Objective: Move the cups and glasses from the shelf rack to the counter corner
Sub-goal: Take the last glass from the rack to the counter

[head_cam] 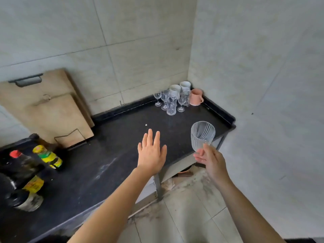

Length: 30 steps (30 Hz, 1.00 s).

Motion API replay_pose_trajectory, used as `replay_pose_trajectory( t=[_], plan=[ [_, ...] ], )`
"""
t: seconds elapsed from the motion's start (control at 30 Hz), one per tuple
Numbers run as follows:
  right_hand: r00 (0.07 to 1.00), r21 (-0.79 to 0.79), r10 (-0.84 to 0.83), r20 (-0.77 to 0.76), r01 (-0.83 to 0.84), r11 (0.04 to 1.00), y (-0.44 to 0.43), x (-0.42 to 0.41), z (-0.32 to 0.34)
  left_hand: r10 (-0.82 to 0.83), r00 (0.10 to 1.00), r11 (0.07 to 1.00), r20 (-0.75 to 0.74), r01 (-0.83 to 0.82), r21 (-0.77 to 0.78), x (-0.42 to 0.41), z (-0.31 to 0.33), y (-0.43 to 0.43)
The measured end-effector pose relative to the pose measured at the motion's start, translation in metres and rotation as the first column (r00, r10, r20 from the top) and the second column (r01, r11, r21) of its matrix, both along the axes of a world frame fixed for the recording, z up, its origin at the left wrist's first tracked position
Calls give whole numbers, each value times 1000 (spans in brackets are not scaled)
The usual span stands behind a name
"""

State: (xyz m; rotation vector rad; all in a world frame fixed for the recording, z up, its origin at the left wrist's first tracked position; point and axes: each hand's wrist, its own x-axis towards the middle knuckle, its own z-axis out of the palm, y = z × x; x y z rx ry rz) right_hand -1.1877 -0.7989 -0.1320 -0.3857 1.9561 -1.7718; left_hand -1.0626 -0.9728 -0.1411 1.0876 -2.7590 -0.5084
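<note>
At the far left, sauce bottles (pixel 47 156) crowd the near end of the dark counter (pixel 105 155), and two wooden cutting boards (pixel 47 106) lean against the tiled wall behind them, probably stood on edge to keep the worktop free; the shelf rack is not in view; further right the left hand (pixel 151 151) is stretched out over the middle of the counter, palm down, fingers straight and a little spread, holding nothing, and whether it touches the surface I cannot tell; I judge it is there for balance or ready to steady the landing; beyond it, tight in the far corner where the two walls meet, stand the pieces already moved: small stemmed glasses (pixel 164 99) and a clear tumbler (pixel 171 106) in front, two white mugs (pixel 175 89) behind, a pink cup (pixel 196 97) at the right, packed close so that room remains in front; rightmost, the right hand (pixel 210 160) grips a clear striped glass (pixel 202 135) low at its base, fingers and thumb curled round it, the mouth tilted up, above the counter's front edge and well apart from the cluster; holding it low likely leaves the rim free and lets it be set down upright beside the tumbler.
</note>
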Motion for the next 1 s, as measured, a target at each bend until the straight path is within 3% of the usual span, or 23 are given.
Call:
replay_pose_trajectory(
  t=[0.27,0.6,0.77,1.0],
  plan=[
    [992,1,-45,116,45,999,-60,-132,-35,-78,995,996,69,80,-28,-132,-34,-55],
    [974,213,155,165,-188,959,-161,-313,-92,81,961,988,264,-112,106,-279,-91,-125],
    [965,321,177,193,-233,918,-195,-364,-130,70,934,972,350,-142,186,-318,-136,-131],
    [959,410,133,249,-228,883,-230,-391,-181,-87,856,975,510,-32,220,-334,-190,-145]
  ],
)
